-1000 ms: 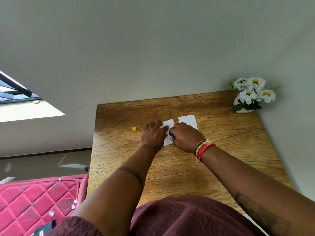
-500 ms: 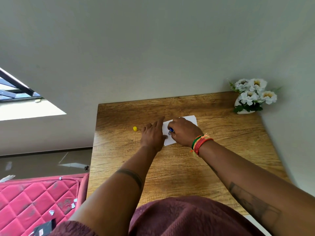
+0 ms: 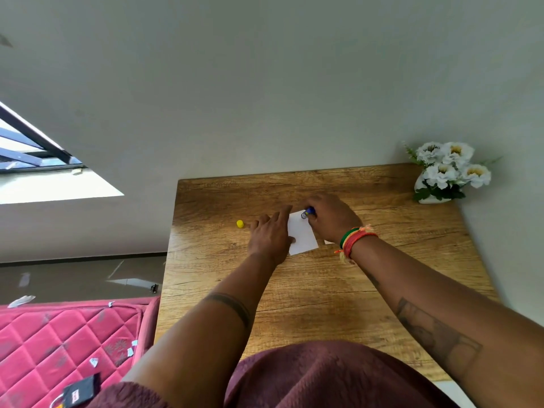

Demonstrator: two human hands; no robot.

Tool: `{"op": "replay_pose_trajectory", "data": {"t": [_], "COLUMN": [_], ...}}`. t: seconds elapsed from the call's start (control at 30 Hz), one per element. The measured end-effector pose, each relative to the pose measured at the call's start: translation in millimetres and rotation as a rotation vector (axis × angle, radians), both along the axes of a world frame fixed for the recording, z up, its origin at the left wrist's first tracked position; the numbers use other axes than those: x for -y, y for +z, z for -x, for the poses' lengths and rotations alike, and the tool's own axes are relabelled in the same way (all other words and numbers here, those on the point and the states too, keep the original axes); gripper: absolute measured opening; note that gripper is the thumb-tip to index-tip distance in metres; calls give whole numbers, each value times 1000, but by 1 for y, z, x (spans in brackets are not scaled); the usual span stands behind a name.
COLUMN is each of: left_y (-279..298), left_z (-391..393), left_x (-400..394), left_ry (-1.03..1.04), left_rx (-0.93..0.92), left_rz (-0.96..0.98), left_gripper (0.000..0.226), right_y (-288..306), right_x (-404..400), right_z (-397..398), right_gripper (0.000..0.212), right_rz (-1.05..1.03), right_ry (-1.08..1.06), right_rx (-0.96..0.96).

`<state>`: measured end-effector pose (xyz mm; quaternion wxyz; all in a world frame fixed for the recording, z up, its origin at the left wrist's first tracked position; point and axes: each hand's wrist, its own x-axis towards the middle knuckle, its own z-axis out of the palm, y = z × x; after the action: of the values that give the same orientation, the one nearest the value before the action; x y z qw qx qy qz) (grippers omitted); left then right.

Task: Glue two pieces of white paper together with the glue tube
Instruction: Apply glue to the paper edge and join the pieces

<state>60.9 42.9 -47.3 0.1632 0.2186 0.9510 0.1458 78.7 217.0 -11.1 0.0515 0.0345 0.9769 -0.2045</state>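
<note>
My left hand [image 3: 272,235] lay flat, pinning the near paper [image 3: 303,235] on the table [image 3: 323,295]; my right hand [image 3: 331,217] gripped the glue tube [image 3: 308,212] at its far edge. Best to spread thinly, holding steady; the yellow cap [image 3: 240,224] sat left

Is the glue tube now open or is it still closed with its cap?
Open. The yellow cap lies apart on the table, while the right hand holds the glue tube.
</note>
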Motion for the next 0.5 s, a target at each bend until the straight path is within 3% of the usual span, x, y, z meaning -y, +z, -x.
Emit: {"op": "replay_pose_trajectory", "data": {"t": [0.13, 0.27, 0.4, 0.5], "left_y": [8, 14, 18, 18], "left_z": [2, 5, 3, 4], "left_x": [0, 0, -1, 0], "left_ry": [-26, -96, -123, -159], "left_rx": [-41, -30, -23, -43], "left_rz": [16, 18, -18, 8], "left_gripper": [45, 34, 30, 30], "right_y": [1, 3, 9, 10], "right_x": [-10, -14, -8, -3], "right_z": [-10, -15, -21, -23], "right_gripper": [17, 23, 22, 18], "right_rz": [562, 1158, 1404, 1470], "right_ry": [-434, -715, -773, -784], "right_rx": [18, 31, 27, 26]}}
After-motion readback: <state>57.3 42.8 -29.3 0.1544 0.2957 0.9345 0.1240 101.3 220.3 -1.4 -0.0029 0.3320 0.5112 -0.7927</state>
